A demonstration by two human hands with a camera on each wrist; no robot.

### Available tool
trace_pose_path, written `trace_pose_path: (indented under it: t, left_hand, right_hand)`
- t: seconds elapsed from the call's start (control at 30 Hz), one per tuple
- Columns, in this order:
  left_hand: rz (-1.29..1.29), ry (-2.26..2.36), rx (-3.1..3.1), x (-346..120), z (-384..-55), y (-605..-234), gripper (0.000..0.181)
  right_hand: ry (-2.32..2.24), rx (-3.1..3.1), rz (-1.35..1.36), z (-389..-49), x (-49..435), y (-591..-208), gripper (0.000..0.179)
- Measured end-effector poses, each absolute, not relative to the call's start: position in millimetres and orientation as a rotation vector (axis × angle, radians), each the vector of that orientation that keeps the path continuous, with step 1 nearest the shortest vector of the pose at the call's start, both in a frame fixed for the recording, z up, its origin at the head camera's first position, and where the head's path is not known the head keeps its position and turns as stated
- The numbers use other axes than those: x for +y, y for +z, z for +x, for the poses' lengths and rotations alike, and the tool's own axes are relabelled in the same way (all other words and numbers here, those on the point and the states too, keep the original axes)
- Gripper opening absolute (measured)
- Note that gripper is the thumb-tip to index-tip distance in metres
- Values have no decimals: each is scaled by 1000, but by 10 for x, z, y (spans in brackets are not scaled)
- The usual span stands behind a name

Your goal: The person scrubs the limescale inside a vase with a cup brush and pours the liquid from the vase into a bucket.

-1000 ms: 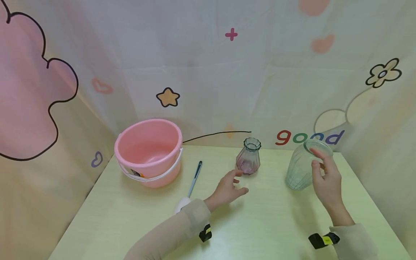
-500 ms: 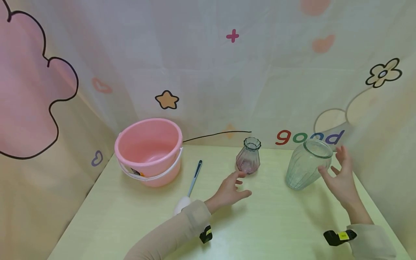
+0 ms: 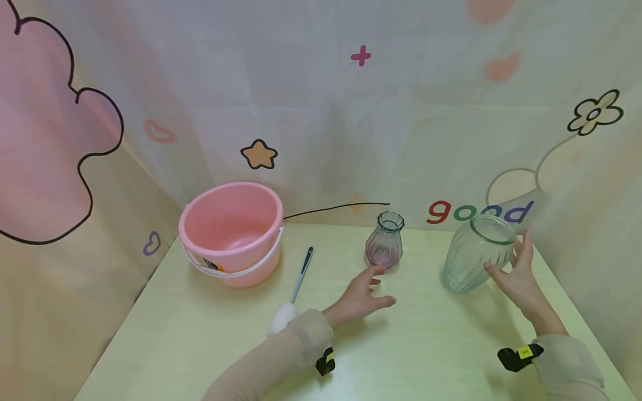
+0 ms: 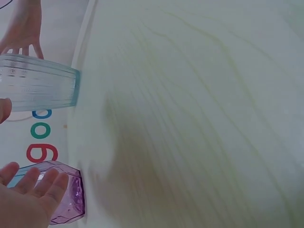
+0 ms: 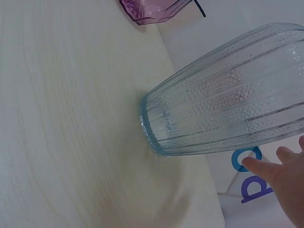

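Note:
A tall clear green glass vase [image 3: 473,259] with ribbed sides stands at the right of the table. My right hand [image 3: 521,281] is at its right side, fingers spread and thumb reaching across its front. In the right wrist view, the fingers of that hand [image 5: 280,171] lie alongside the vase wall [image 5: 223,95]. A small faceted glass vase [image 3: 385,245], purple below and grey-green at the rim, stands upright to the left. My left hand [image 3: 361,295] hovers before it, fingers loosely extended and index fingertip overlapping its base. In the left wrist view, the left fingers [image 4: 45,185] overlap the small vase [image 4: 73,202].
A pink bucket [image 3: 230,234] with a white handle stands at the back left. Between it and my left arm lies a brush with a blue-grey handle [image 3: 301,275] and white head [image 3: 282,318], partly behind the sleeve. A printed curtain [image 3: 321,111] borders the table [image 3: 416,345].
My right hand moved from before the tall vase out to its right, then in toward its side. My left hand shifted slightly right. Both vases stand where they were.

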State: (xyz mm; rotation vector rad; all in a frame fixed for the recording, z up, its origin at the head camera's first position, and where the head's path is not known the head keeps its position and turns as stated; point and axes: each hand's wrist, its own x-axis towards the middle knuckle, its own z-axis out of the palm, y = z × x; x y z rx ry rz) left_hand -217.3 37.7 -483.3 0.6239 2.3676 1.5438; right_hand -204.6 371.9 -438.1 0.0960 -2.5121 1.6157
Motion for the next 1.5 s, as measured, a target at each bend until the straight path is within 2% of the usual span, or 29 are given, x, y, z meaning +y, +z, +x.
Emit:
trace_pose_path:
  t: [0.47, 0.7, 1.1, 1.5]
  left_hand:
    - [644, 1531, 2366, 617, -2231, -4895, 70]
    - [668, 1511, 2384, 684, -2239, -4906, 69]
    - [695, 1509, 2367, 750, -2234, -4878, 68]
    - [719, 1530, 2371, 833, -2264, -4804, 68]
  right_hand:
    - [1566, -2480, 91, -2151, 3678, -4481, 102]
    - [1533, -2570, 43, -2183, 3695, -4464, 91]
    - [1484, -2530, 7, -2162, 3657, -4489, 87]
    - [1526, -2415, 15, -2136, 3587, -4506, 93]
